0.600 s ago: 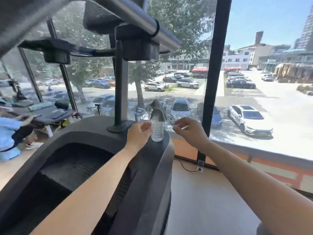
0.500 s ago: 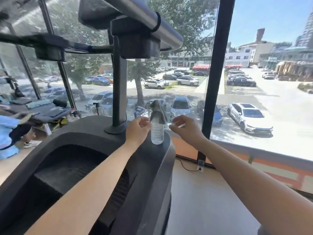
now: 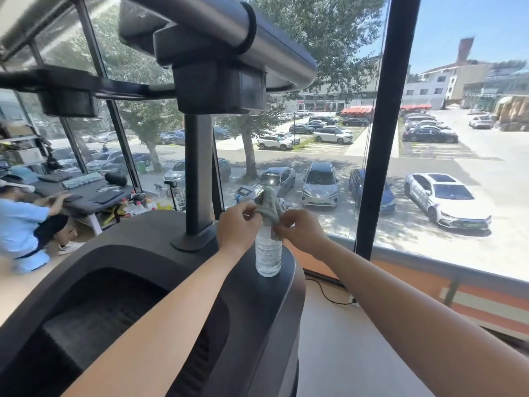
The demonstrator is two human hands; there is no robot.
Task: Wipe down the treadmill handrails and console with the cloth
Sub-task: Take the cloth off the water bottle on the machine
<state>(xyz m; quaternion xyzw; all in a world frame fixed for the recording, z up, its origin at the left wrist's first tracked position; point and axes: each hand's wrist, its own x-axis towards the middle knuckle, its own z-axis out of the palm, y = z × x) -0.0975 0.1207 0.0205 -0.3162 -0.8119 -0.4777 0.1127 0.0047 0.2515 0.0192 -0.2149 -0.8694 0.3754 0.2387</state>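
Note:
A grey-green cloth [image 3: 269,206] is draped over the top of a clear water bottle [image 3: 268,253] that stands upright on the treadmill's dark front hood [image 3: 257,310]. My left hand [image 3: 236,224] pinches the cloth's left side at the bottle's neck. My right hand [image 3: 299,227] pinches the cloth's right edge. The silver handrail [image 3: 274,50] runs overhead from upper left to the right, fixed by a black bracket [image 3: 220,84] to a dark upright post [image 3: 199,173]. The console is not in the frame.
A tall black window frame [image 3: 378,138] stands right of the treadmill, with a car park behind the glass. A cable and socket [image 3: 347,302] lie on the floor below. A person in a light blue top [image 3: 20,224] works at a table on the far left.
Both hands have closed in on the bottle's top and taken hold of the cloth; earlier they hovered on either side of it. The camera has moved closer.

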